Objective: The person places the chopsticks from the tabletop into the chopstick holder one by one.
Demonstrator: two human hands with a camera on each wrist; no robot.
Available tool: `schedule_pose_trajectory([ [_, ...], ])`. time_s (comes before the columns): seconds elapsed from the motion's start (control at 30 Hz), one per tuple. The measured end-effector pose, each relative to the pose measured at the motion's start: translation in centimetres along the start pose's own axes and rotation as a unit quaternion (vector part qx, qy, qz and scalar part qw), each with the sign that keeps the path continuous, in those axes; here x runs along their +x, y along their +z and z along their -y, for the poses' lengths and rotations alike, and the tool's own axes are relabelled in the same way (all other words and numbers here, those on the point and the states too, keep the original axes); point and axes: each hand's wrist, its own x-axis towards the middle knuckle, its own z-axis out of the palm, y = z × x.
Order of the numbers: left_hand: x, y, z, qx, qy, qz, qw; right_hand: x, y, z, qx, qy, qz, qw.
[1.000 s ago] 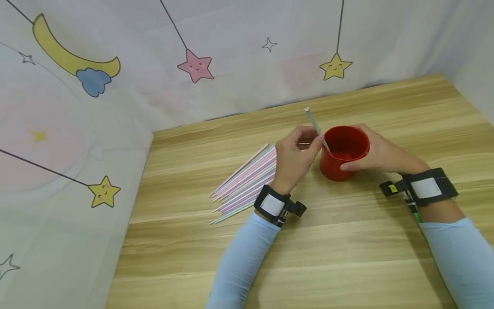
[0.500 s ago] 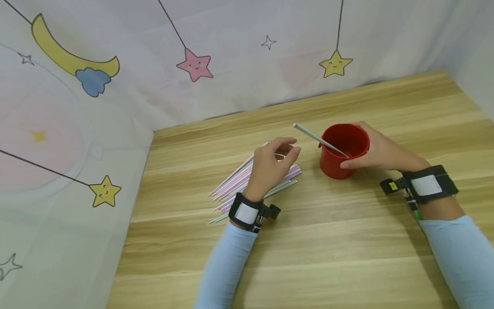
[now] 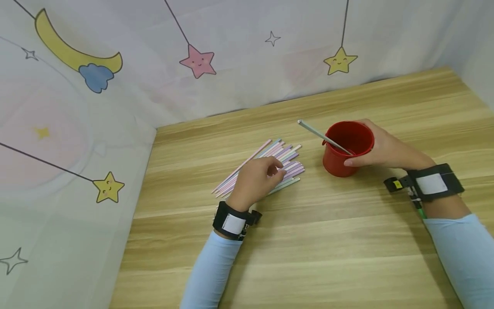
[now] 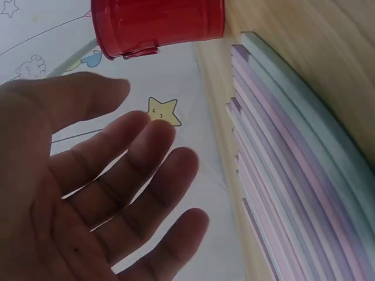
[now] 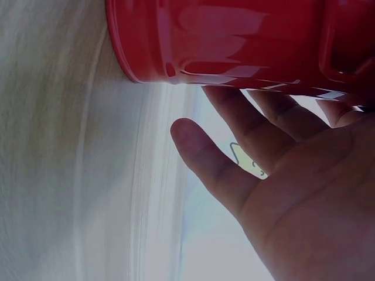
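Observation:
In the head view a small red bucket (image 3: 339,165) stands upright, tilted slightly if at all, with a pale green chopstick (image 3: 314,131) leaning on its left rim. My right hand (image 3: 390,148) holds the bucket's right side, thumb at the front near the rim. The right wrist view shows fingers behind the bucket (image 5: 246,41). My left hand (image 3: 254,180) hovers over a fanned pile of pastel chopsticks (image 3: 291,169), fingers loosely bent. In the left wrist view nothing lies between that hand's (image 4: 111,181) thumb and fingers, and the chopsticks (image 4: 299,158) lie beyond the fingertips.
Everything stands on a wood-grain table (image 3: 308,253). A pale curtain (image 3: 247,77) printed with stars and a moon hangs along the back and left edges. Each wrist wears a black strap (image 3: 231,223) with a small camera.
My left hand let go of the pale green chopstick, which dropped to lean in the bucket, and moved left and down over the pile. My right hand still holds the bucket.

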Motion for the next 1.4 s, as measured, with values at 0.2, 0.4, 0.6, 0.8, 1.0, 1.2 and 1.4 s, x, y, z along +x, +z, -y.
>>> schedule_pose_trajectory([
  [0.2, -0.8, 0.8, 0.7, 0.081, -0.037, 0.123, 0.9885, -0.1, -0.1, 0.1, -0.008, 0.01, -0.001, 1.0],
  [0.4, -0.8, 1.2, 1.2, 0.129, -0.043, 0.124, 0.983, 0.0, -0.1, 0.1, -0.007, 0.005, 0.001, 1.0],
  [0.6, -0.9, 1.1, 0.9, 0.144, -0.021, 0.118, 0.9822, -0.2, -0.3, -0.1, -0.016, 0.011, -0.008, 1.0],
  [0.8, -0.9, 0.7, 0.6, 0.115, -0.002, 0.118, 0.9863, -0.4, -0.6, 0.1, -0.032, 0.025, -0.021, 0.999],
  [1.0, -0.3, -2.3, -0.8, -0.014, 0.059, 0.041, 0.9973, -0.1, -0.5, 0.3, -0.036, 0.021, -0.02, 0.999],
  [1.2, 0.6, -5.0, -1.9, -0.222, 0.125, -0.109, 0.9608, 0.1, -0.3, 0.1, -0.024, 0.014, -0.018, 0.999],
  [1.4, 1.4, -5.5, -2.6, -0.42, 0.135, -0.246, 0.8632, -0.1, -0.2, -0.1, -0.02, 0.014, -0.019, 1.0],
])
